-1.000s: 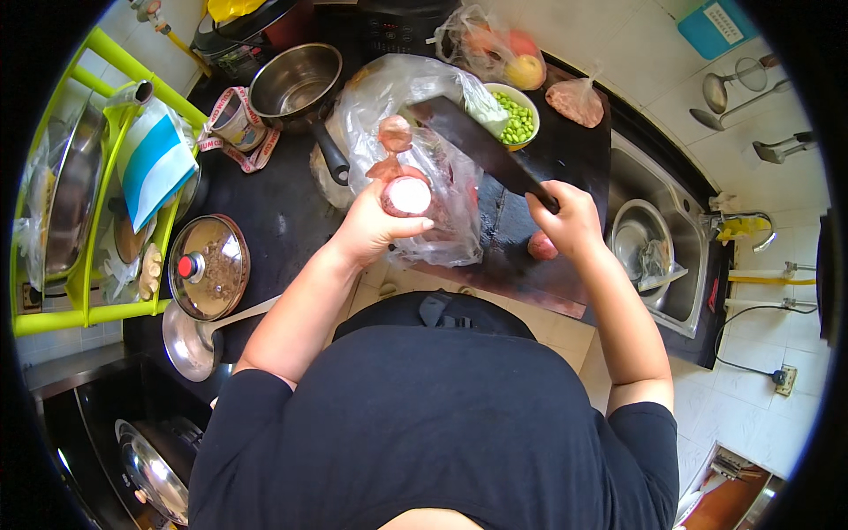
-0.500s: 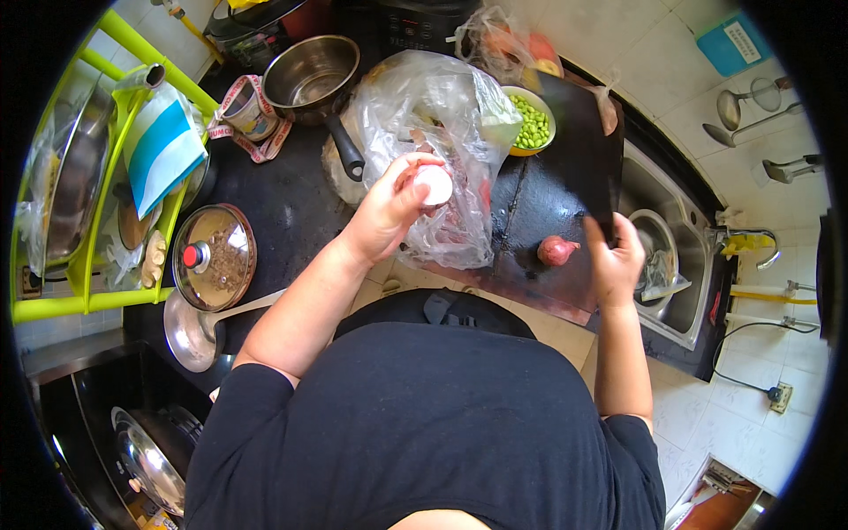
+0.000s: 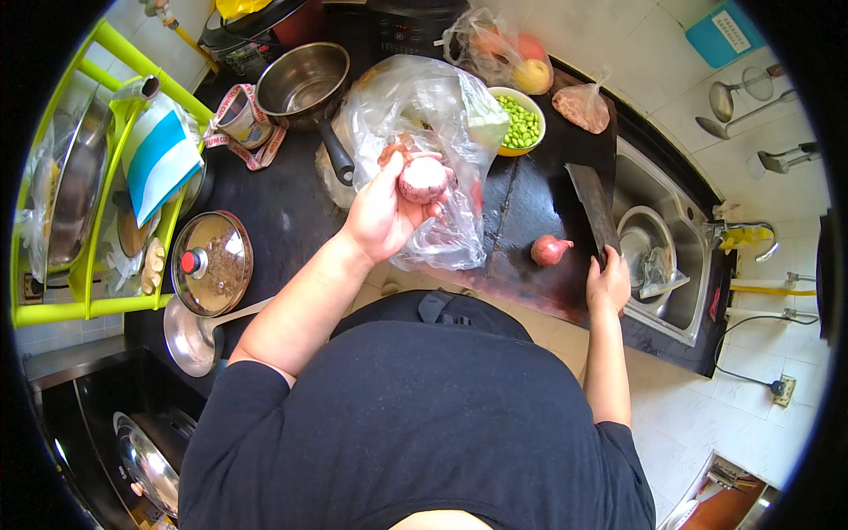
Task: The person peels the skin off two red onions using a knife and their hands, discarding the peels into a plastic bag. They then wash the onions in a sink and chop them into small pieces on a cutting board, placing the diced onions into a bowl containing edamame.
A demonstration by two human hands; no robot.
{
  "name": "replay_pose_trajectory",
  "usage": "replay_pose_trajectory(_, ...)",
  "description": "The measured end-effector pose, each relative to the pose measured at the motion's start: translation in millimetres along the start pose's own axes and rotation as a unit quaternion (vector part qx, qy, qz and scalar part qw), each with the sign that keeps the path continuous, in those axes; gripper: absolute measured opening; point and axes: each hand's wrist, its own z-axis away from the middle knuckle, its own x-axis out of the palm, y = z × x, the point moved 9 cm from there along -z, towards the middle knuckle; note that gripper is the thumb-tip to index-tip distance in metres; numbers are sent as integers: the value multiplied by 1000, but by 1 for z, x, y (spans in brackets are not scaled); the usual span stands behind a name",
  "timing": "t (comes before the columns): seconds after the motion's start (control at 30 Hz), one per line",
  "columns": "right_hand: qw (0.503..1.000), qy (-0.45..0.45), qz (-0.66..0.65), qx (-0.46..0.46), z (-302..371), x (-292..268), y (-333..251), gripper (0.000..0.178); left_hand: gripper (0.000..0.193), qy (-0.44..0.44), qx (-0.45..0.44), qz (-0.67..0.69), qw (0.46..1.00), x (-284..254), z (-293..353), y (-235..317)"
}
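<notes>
In my left hand (image 3: 382, 216) is a red onion (image 3: 422, 181), its pale cut face turned up. That hand is closed round it above a clear plastic bag (image 3: 424, 97) with reddish skins in it. My right hand (image 3: 608, 284) grips a cleaver (image 3: 590, 201) at its near end; the handle is mostly hidden by the fingers. The dark blade points away from me, over the counter beside the sink. A second red onion (image 3: 549, 250) lies whole on the dark counter, left of my right hand and apart from it.
A yellow bowl of green beans (image 3: 521, 124) and a small bag of meat (image 3: 583, 108) stand behind the blade. Right is a steel sink (image 3: 693, 318) holding a metal basin. At left are a saucepan (image 3: 305, 75), a glass-lidded pot (image 3: 212, 263) and a green rack (image 3: 97, 309).
The cleaver has come down from a raised, blurred position over the counter to low beside the sink. My left hand has turned slightly, showing more of the onion.
</notes>
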Motion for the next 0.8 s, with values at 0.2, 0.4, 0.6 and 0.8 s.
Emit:
replay_pose_trajectory(0.2, 982, 38, -173, 64, -2, -32, 6, 34, 58, -32, -74, 71, 994, 18, 0, -8)
replay_pose_trajectory(0.4, 854, 33, -510, 102, -1, -42, -6, 32, 59, -147, -106, 147, 972, -10, -6, -22)
replay_pose_trajectory(0.6, 812, 43, -582, 5, -4, -76, -75, 27, 44, 135, -40, 33, 990, -7, 3, -15)
replay_pose_trajectory(0.8, 783, -13, -620, -39, -10, -98, -119, 24, 49, -49, -56, 99, 992, -31, 2, -20)
